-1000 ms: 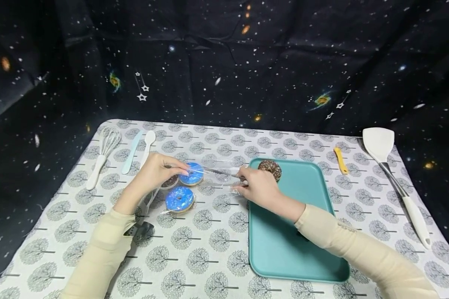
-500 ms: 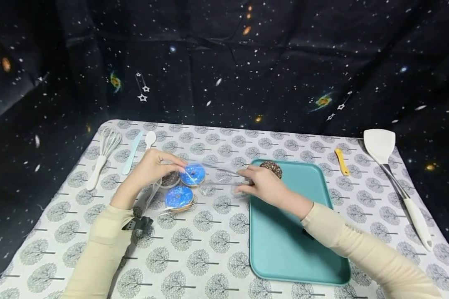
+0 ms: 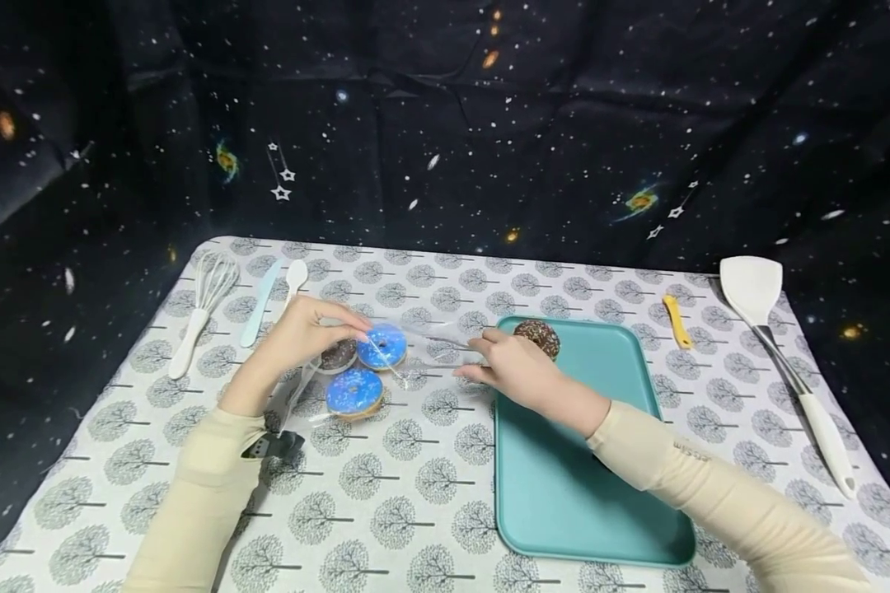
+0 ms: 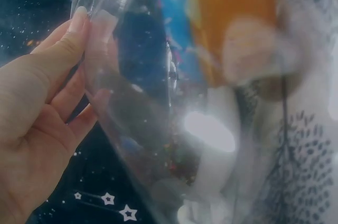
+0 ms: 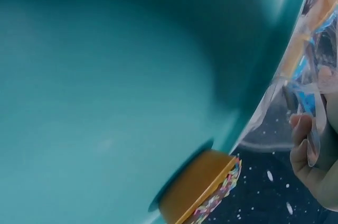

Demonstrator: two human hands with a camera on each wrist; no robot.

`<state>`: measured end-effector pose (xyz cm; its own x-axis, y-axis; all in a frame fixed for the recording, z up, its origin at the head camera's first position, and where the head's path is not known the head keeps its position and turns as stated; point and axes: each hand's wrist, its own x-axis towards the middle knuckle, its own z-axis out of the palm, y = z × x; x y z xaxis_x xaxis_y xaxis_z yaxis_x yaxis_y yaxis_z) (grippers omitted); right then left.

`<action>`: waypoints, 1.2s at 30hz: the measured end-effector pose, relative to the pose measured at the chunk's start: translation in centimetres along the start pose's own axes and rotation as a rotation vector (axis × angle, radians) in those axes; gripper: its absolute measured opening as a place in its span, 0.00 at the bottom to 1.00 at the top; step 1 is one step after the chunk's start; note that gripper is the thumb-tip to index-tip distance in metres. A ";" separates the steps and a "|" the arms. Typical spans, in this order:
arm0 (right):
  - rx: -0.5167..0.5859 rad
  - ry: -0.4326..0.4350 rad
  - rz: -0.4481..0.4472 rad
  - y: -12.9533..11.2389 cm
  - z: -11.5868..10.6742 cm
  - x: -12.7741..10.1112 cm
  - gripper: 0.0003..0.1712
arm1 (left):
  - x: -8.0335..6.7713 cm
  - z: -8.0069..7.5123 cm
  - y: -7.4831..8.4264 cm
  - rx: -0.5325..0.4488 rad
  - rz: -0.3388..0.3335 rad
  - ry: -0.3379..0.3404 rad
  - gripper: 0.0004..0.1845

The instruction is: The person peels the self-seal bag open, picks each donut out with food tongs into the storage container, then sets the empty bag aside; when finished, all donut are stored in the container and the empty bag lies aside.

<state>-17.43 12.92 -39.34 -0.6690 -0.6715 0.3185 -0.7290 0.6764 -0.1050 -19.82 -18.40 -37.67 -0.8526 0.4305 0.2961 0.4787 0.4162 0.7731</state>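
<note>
A clear plastic bag (image 3: 424, 356) lies on the tree-print tablecloth between my hands. It holds two blue-iced donuts (image 3: 381, 347) (image 3: 354, 392) and a chocolate one (image 3: 337, 356). My left hand (image 3: 362, 335) pinches the bag's upper film beside the donuts; the left wrist view shows thumb and fingers (image 4: 79, 28) on the plastic (image 4: 132, 102). My right hand (image 3: 475, 356) holds the bag's open end at the tray's left edge, its fingers (image 5: 303, 147) curled on the film (image 5: 296, 92). A chocolate sprinkle donut (image 3: 537, 336) (image 5: 203, 188) sits at the far corner of the teal tray (image 3: 586, 478) (image 5: 105, 76).
A whisk (image 3: 206, 306), a light blue spatula (image 3: 261, 301) and a white spoon (image 3: 293, 282) lie at the far left. A yellow tool (image 3: 676, 319) and a white turner (image 3: 780, 350) lie to the right of the tray. A dark starry cloth hangs behind the table.
The bag was stretched taut between my hands; now it sags. My right hand has moved slightly left and down along the tray's edge. The left hand has hardly moved.
</note>
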 end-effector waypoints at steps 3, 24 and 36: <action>-0.050 0.020 0.002 -0.3 0.3 0.0 0.24 | 0.1 0.4 -0.2 -0.004 0.021 -0.028 0.07; -0.092 0.007 0.027 -0.9 0.2 0.4 0.23 | 0.3 1.1 0.6 0.048 -0.010 -0.057 0.06; -0.054 0.133 -0.050 0.8 -1.9 -3.3 0.21 | -0.1 -0.3 -0.1 0.112 -0.086 -0.083 0.08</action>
<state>-15.53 16.29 -38.71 -0.6047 -0.6609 0.4444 -0.7494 0.6611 -0.0365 -19.82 -18.73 -37.61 -0.8735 0.4520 0.1807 0.4290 0.5392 0.7247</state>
